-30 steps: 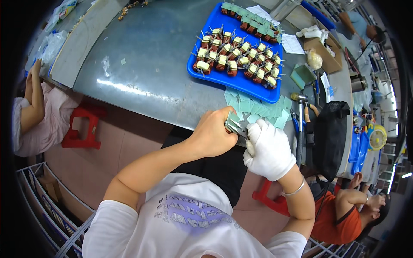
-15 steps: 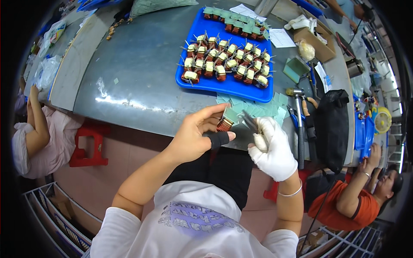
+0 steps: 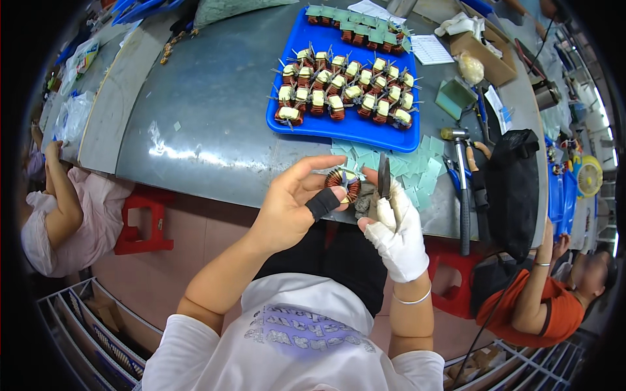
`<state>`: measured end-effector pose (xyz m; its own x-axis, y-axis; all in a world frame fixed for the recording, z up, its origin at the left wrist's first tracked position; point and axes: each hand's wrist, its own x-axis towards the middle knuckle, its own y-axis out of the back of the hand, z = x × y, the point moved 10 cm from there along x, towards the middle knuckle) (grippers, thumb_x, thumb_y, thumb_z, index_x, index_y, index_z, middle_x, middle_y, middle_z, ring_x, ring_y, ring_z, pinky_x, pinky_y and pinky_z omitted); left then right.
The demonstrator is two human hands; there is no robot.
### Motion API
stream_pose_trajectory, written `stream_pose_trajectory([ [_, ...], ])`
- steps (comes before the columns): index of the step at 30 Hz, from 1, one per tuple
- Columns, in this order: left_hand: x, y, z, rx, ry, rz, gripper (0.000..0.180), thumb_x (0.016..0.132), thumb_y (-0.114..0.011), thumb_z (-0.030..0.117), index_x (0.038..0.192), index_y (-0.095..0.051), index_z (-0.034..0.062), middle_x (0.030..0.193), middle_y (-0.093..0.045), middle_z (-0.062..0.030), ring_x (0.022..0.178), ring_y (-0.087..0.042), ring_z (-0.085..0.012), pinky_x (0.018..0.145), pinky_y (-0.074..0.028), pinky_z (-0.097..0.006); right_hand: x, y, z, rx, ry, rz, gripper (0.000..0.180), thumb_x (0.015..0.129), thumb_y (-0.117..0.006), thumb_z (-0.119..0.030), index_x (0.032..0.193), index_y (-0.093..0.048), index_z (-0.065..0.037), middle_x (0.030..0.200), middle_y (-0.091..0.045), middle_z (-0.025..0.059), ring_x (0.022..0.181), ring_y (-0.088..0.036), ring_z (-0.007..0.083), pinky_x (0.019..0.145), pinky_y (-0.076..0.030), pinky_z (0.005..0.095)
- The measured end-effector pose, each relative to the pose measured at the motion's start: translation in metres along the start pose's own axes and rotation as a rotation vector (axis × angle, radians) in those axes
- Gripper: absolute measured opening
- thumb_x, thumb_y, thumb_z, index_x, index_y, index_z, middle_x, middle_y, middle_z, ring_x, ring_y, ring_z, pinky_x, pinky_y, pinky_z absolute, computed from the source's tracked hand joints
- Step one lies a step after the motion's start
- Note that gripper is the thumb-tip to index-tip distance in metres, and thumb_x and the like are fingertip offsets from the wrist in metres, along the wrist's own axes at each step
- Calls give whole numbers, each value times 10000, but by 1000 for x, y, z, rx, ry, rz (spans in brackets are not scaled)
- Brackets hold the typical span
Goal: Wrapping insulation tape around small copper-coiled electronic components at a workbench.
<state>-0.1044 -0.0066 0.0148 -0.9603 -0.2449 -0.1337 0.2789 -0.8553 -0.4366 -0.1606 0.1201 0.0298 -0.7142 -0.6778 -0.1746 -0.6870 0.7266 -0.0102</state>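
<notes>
My left hand (image 3: 295,199), bare with a black sleeve on the thumb, pinches a small copper-wound coil (image 3: 344,185) at the front edge of the grey table (image 3: 215,117). My right hand (image 3: 396,228) wears a white glove and grips dark pliers (image 3: 380,186), whose jaws point up right beside the coil. Both hands hover over my lap, just in front of a scatter of pale green paper squares (image 3: 417,166). Beyond them lies a blue tray (image 3: 339,127) filled with rows of several similar coils.
A hammer (image 3: 462,189) and a black bag (image 3: 515,182) lie to the right on the table. A cardboard box (image 3: 486,55) stands at the back right. People sit at my left (image 3: 55,215) and lower right (image 3: 541,300). A red stool (image 3: 145,218) stands under the table.
My hands have separated a little and lifted; the coil now shows between my left fingers, and the pliers stand upright next to it instead of hidden between the hands.
</notes>
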Motion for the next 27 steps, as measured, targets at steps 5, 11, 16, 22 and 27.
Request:
stream_pose_trajectory([
  [5,-2,1,0,13,5,20,400,925,-605,-3,1307,-487,-17,1070,-651,-135,965,-634,-158,864,-565,-325,-1,-3,1,36,-22,-7,634,770,-609,86,1378,-456,-5,1254,-539,64,1081,-519,128,938,-423,252],
  [11,-2,3,-2,9,-31,24,398,920,-610,-11,1296,-480,-20,1077,-649,-144,963,-637,-159,850,-565,-314,-3,-4,3,142,-27,-2,622,763,-587,76,1367,-466,-6,1247,-539,55,1025,-513,105,900,-441,237],
  [16,5,3,-4,-36,5,48,449,882,-649,-35,1296,-477,-18,1100,-630,-140,1015,-622,-164,844,-561,-298,-5,-6,5,180,-40,28,633,754,-594,55,1371,-461,-7,1241,-535,48,952,-470,70,818,-465,203],
  [22,9,6,-1,6,-32,47,610,811,-704,-44,1362,-444,-14,1165,-588,-137,1078,-607,-194,878,-533,-303,-4,-7,-5,10,78,67,585,721,-666,-13,1288,-527,9,1240,-555,124,1124,-533,225,1022,-376,326],
  [27,6,15,3,2,-77,96,611,831,-696,-8,1382,-432,-14,1156,-598,-139,1072,-620,-220,904,-513,-325,-9,9,11,-83,232,316,520,729,-644,25,1235,-526,0,1197,-560,119,975,-577,211,890,-465,315],
])
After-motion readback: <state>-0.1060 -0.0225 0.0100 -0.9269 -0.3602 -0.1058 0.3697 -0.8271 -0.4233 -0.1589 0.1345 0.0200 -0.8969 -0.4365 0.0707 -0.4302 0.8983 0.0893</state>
